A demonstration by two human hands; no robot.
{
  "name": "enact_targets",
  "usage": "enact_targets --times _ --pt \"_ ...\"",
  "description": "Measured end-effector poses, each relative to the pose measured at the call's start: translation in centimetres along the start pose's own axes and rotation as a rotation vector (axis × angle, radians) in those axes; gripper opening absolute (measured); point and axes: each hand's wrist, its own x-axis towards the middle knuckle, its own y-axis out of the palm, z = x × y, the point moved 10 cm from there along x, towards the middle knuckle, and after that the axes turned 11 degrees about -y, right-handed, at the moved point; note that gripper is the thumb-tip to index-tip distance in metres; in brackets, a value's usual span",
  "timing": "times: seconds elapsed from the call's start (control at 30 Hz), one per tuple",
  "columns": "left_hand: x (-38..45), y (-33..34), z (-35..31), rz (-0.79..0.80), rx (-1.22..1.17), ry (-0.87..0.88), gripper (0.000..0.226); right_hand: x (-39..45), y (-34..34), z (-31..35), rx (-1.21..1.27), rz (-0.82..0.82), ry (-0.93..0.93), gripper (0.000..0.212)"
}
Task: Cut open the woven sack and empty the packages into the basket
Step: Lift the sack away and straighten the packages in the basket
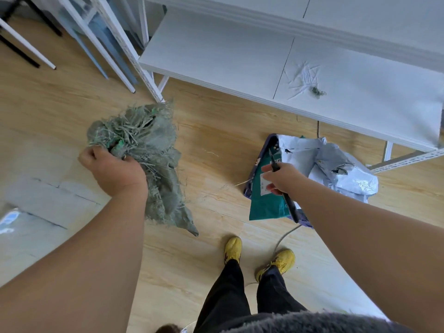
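Nearest the camera is a dark fuzzy garment (300, 323) at the bottom edge, and below it black trousers and two yellow shoes (259, 257) on the wooden floor (204, 145).

The left hand (115, 169) is closed in a full grip around the frayed top of the sack (153, 164). The sack hangs limp and flat from this hand, with its lower corner near the floor, so I judge it is already cut open and emptied.

The right hand (281, 179) has its fingers curled around a dark knife (284, 188), the thin blade pointing up and away from the body.

Under and beyond the right hand stands the basket (269, 145), of which only a purple rim shows. The packages (336, 169) lie in it: a green one in front, white and grey ones behind, piled above the rim.

Behind is a low white shelf (216, 56) with some loose fibres (318, 91) on it.

It seems the main work is done; what is left is probably to put away the sack and the knife.
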Motion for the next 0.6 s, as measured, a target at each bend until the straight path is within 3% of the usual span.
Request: enact_targets --times 0.17,0.43,0.5,0.6 --pt "1.5 -2.1 1.5 -0.07 0.072 0.014 0.036 0.2 4.0 1.5 -0.07 0.078 -0.022 0.03" --pt "0.1 -1.0 1.8 0.008 0.204 0.102 0.032 -0.1 7.6 3.1 -0.098 0.149 -0.022 0.034" --pt "-0.7 0.0 1.4 0.066 0.25 0.144 0.032 -0.4 7.4 3.7 -0.079 0.148 -0.029 0.034" --pt "-2.1 4.2 1.2 0.276 0.477 0.195 0.035 -1.1 6.7 4.7 -0.024 0.136 -0.057 0.034"
